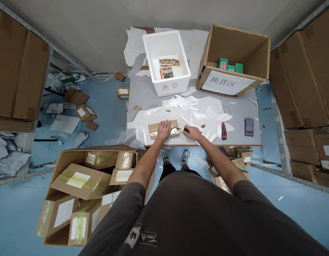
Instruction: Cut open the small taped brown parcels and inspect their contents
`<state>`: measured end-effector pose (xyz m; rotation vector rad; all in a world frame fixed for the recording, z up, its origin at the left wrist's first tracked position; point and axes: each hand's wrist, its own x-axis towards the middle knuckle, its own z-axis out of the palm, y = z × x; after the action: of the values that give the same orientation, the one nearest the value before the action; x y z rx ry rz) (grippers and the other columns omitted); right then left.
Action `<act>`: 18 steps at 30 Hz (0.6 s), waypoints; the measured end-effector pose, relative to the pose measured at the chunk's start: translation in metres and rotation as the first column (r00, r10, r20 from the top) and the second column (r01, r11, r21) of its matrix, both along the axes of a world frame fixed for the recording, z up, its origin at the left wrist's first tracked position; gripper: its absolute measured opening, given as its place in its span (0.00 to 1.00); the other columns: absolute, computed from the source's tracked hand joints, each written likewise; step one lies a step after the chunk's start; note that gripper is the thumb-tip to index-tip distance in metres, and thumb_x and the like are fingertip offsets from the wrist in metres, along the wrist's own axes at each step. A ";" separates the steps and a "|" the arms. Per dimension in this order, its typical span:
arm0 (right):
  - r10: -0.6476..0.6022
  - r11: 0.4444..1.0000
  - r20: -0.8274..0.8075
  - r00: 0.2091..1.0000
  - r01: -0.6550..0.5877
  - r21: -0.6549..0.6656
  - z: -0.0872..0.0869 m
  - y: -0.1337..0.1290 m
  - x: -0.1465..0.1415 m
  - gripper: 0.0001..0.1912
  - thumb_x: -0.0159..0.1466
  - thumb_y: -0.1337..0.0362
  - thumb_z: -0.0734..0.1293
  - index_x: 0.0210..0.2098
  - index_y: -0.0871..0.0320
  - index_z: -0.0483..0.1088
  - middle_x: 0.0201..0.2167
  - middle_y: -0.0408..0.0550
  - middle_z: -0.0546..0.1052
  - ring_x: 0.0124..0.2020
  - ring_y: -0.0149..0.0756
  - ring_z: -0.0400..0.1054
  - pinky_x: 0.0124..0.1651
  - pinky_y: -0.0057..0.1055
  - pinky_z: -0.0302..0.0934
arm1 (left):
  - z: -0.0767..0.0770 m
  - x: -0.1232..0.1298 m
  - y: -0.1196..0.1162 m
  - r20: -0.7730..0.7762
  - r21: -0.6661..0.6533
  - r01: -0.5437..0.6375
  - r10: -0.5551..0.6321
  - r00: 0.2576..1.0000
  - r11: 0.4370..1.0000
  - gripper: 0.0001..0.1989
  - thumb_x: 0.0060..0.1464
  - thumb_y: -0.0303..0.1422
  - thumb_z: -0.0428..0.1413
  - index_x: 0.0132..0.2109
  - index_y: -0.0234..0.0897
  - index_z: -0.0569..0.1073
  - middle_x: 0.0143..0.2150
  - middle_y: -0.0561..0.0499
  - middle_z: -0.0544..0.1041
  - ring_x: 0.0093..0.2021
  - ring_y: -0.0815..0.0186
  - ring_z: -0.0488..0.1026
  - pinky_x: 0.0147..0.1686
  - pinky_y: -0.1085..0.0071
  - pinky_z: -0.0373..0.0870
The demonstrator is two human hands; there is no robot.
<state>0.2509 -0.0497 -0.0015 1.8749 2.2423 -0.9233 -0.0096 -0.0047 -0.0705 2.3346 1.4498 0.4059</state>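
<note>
A small flat cardboard box (pixel 154 130) with shiny clear tape lies near the front edge of the table. My left hand (pixel 163 130) is laid across its top, the fingers reaching to the far edge and holding it against the table. In my right hand (pixel 192 132) is a yellow and black utility knife (pixel 184 130), gripped in closed fingers. Its tip is at the right end of the box; whether the blade touches the tape is too small to tell. Torn white paper scraps (pixel 184 103) lie around and behind the box.
A white foam box (pixel 171 88) with a few packets and a large carton (pixel 225 83) with green boxes stand at the back. A red and black tool (pixel 223 131) and a phone-like object (pixel 249 127) lie right. A big carton of parcels (pixel 53 177) stands at floor left; shelves flank both sides.
</note>
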 end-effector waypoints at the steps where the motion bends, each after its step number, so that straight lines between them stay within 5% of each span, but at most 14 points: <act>1: 0.008 1.000 0.001 1.000 -0.008 -0.007 0.000 0.002 -0.002 0.20 0.79 0.45 0.59 0.56 0.53 0.71 0.51 0.53 0.85 0.49 0.51 0.78 0.43 0.35 0.60 | 0.001 0.000 0.000 -0.003 -0.001 0.002 -0.002 1.000 1.000 0.29 0.75 0.47 0.49 0.71 0.33 0.74 0.69 0.29 0.76 0.71 0.40 0.71 0.75 0.36 0.58; 7: 0.002 0.999 0.020 1.000 -0.001 -0.033 -0.002 0.001 -0.003 0.20 0.80 0.45 0.58 0.55 0.52 0.71 0.49 0.53 0.85 0.48 0.51 0.78 0.43 0.36 0.59 | 0.012 -0.002 0.008 -0.019 0.001 0.106 -0.106 0.994 0.994 0.28 0.75 0.47 0.50 0.73 0.42 0.73 0.76 0.36 0.70 0.76 0.38 0.63 0.73 0.34 0.56; 18: -0.031 0.999 0.039 0.999 0.031 -0.015 0.009 -0.003 0.020 0.19 0.79 0.46 0.60 0.55 0.53 0.71 0.50 0.54 0.85 0.50 0.52 0.78 0.45 0.37 0.61 | 0.013 0.007 0.012 -0.027 -0.012 0.110 -0.110 0.994 0.994 0.32 0.76 0.52 0.43 0.71 0.38 0.74 0.64 0.33 0.79 0.63 0.42 0.73 0.65 0.46 0.65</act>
<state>0.2712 -0.0531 0.0071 1.9091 2.1840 -0.8983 -0.0027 0.0071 -0.0577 2.4077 1.3248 0.3364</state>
